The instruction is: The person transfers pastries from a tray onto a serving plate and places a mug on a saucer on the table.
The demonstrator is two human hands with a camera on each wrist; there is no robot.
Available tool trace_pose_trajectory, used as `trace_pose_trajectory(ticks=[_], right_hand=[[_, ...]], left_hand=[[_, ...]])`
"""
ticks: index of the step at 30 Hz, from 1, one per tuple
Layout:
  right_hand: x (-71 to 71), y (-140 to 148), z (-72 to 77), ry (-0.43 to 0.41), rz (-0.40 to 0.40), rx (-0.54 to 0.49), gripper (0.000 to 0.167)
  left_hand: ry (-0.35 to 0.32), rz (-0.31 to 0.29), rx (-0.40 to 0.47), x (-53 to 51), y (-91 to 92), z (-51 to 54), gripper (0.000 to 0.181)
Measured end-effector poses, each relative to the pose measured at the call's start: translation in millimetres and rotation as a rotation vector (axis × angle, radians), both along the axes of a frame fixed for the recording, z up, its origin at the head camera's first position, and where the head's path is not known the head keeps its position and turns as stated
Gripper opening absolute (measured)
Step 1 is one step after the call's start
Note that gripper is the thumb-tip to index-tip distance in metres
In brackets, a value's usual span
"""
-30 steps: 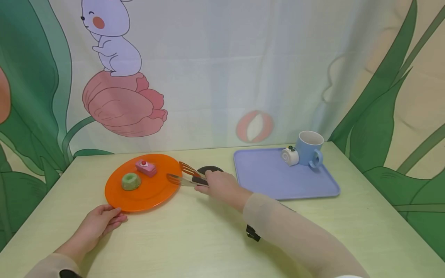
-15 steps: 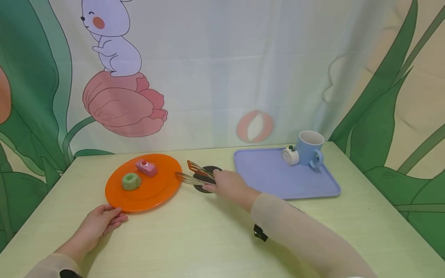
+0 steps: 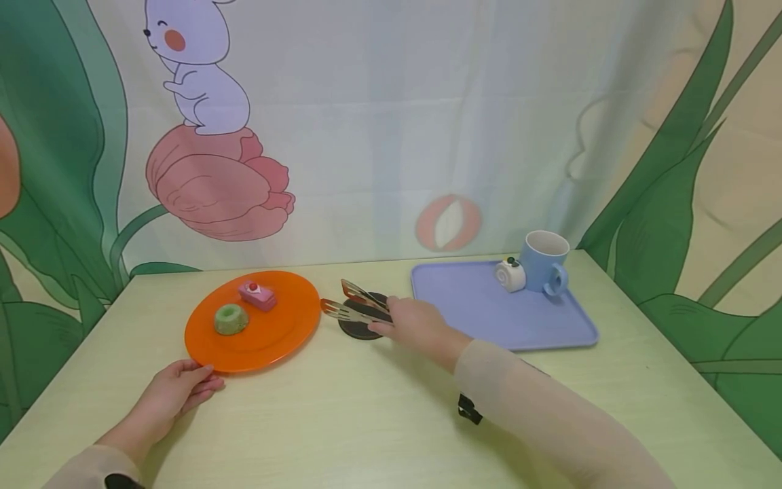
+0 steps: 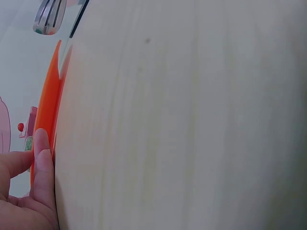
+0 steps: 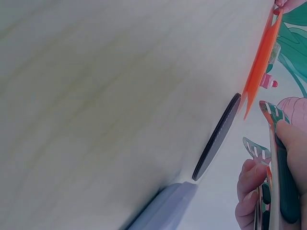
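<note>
My left hand [image 3: 174, 394] pinches the near-left rim of an orange plate [image 3: 275, 343], thumb on top and fingers beneath, as the left wrist view also shows. On the plate lie a pink cake slice [image 3: 258, 295] with a red dot on top and a green ring-shaped cake [image 3: 231, 319]. My right hand [image 3: 421, 326] grips metal serving tongs [image 3: 357, 312] with dark handle grips. Their slotted tips stand apart with nothing between them, pointing left above a round black coaster [image 3: 360, 331]. In the right wrist view the tongs [image 5: 276, 163] are off the table.
At the right lies a lavender tray [image 3: 476, 319]. A white swirl cake roll [image 3: 510, 274] and a blue mug [image 3: 544, 261] stand at its far right corner, side by side. Behind the table [image 3: 342, 421] hangs a printed curtain [image 3: 366, 136].
My right hand has moved right with the tongs, away from the plate, so their tips no longer overlap its rim and hang over the coaster. My left hand and the cakes stay put.
</note>
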State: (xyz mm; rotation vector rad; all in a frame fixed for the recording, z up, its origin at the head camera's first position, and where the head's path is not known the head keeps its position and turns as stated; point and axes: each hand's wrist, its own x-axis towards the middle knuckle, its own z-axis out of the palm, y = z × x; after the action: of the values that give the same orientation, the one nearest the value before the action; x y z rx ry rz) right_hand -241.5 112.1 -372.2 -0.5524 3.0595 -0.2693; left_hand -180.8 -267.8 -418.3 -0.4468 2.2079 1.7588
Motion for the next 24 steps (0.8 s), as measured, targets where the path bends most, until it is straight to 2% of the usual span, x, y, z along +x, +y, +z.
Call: trace_pose_trajectory(ticks=[8,24], right_hand=[[3.2,6,1.2,-0.001,0.006,-0.011,0.051],[4.0,21,1.4,-0.005,-0.027,-0.068,0.043]], left_hand=[[-0.001,0.001,-0.003,1.1,1.3,2.1,0.050],[-0.012,-0.001,0.007,1.1,0.1,2.5,0.048]])
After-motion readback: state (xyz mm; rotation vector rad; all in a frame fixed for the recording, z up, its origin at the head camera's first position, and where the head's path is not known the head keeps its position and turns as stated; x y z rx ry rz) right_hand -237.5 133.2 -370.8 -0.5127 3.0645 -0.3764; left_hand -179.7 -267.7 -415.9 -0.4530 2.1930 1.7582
